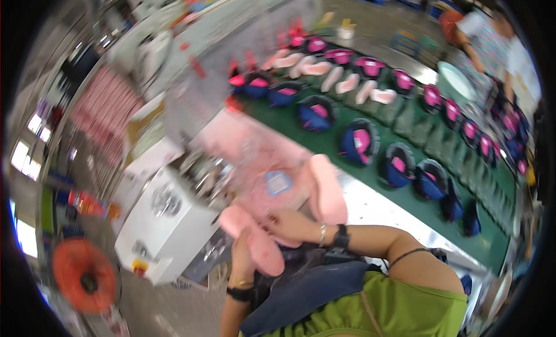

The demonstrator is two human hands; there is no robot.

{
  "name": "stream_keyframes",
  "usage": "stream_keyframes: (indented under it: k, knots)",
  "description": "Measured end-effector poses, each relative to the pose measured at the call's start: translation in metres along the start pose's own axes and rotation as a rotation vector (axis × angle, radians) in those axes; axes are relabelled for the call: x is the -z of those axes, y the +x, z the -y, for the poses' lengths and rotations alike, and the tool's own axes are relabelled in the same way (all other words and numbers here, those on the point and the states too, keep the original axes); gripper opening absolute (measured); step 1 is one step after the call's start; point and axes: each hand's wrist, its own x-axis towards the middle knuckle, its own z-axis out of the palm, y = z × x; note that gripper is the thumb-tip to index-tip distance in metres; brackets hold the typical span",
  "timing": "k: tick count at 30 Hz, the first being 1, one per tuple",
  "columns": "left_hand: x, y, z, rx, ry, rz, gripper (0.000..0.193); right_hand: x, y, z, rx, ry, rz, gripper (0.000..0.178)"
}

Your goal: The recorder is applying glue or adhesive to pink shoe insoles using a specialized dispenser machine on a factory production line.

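My left hand (pixel 243 254) is closed round a pink insole (pixel 263 253), which tilts up in front of me. My right hand (pixel 292 226) has its fingers curled together beside the insole's edge. Blur hides what, if anything, those fingers pinch. Another piece of pink (pixel 288 242) shows just beneath the right hand. Beyond it, a stack of pink insoles (pixel 325 192) leans on the bench, next to a clear plastic bag (pixel 255 175) with a blue label (pixel 278 182).
A white machine (pixel 165 224) stands to the left, with an orange fan (pixel 84 276) farther out. Across from me a green conveyor (pixel 272 114) carries navy and pink shoes (pixel 359 141) and several pink insoles (pixel 347 83). Another person (pixel 483 41) works at the far right.
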Motion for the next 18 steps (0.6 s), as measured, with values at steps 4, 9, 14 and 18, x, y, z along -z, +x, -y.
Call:
stream_keyframes:
  k: [4,9,14,18]
  knots:
    - [0.017,-0.015,-0.004,0.071,-0.158,0.211,0.051,-0.005,0.037,-0.040,-0.241,0.173,-0.202,0.032]
    - [0.026,-0.042,-0.005,0.164,-0.169,0.180,0.051,-0.011,0.121,-0.056,-0.071,0.159,-0.256,0.045]
    - [0.029,-0.050,-0.007,0.199,-0.174,0.127,0.050,-0.004,0.170,-0.052,-0.257,0.000,-0.228,0.048]
    - [0.033,-0.046,-0.006,0.210,-0.157,0.114,0.052,0.023,0.149,-0.054,-0.207,0.089,-0.135,0.044]
